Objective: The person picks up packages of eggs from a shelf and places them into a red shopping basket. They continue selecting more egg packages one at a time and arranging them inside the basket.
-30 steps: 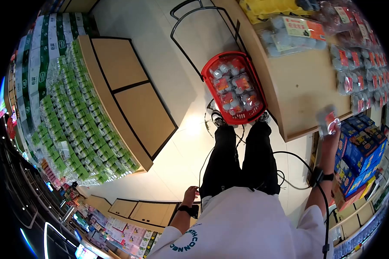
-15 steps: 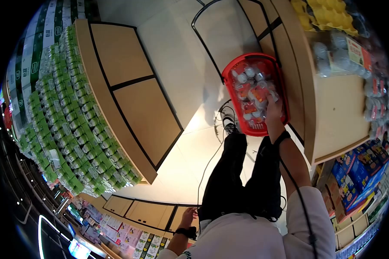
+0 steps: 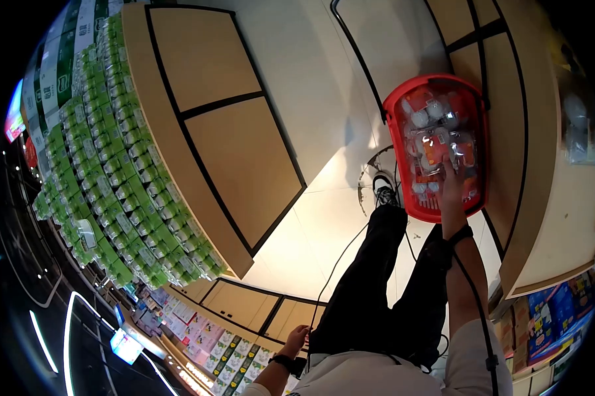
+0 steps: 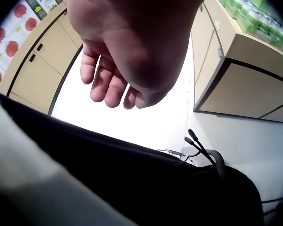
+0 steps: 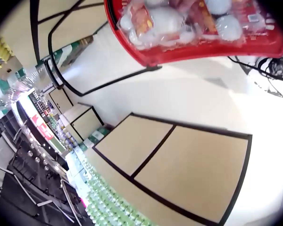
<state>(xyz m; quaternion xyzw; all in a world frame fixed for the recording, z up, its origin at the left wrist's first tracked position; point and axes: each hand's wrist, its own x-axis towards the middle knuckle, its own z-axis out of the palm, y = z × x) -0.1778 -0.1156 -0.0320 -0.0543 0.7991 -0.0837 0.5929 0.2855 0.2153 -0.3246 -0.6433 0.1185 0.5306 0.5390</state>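
In the head view my right hand (image 3: 452, 188) is inside the red basket (image 3: 391, 125), its fingers against a clear pack with an orange-red label (image 3: 433, 146); whether they grip it is not plain. Several similar packs of pale round items lie around it. The right wrist view shows part of the basket (image 5: 155, 57) and packs (image 5: 167, 21), but no hand. My left hand (image 3: 297, 340) hangs beside the dark trousers; in the left wrist view this hand (image 4: 132, 52) has loosely bent fingers and holds nothing.
A wooden counter (image 3: 548, 244) stands right of the basket, with blue boxes (image 3: 551, 317) below. On the left, green-banded packs (image 3: 123, 191) are stacked on a wooden cabinet (image 3: 238, 152). A thin cable (image 3: 340, 257) runs past the legs.
My right hand came from the counter side into the basket with a pack and now touches packs there. The head view has shifted, so basket and counter appear farther right. The left hand stays low.
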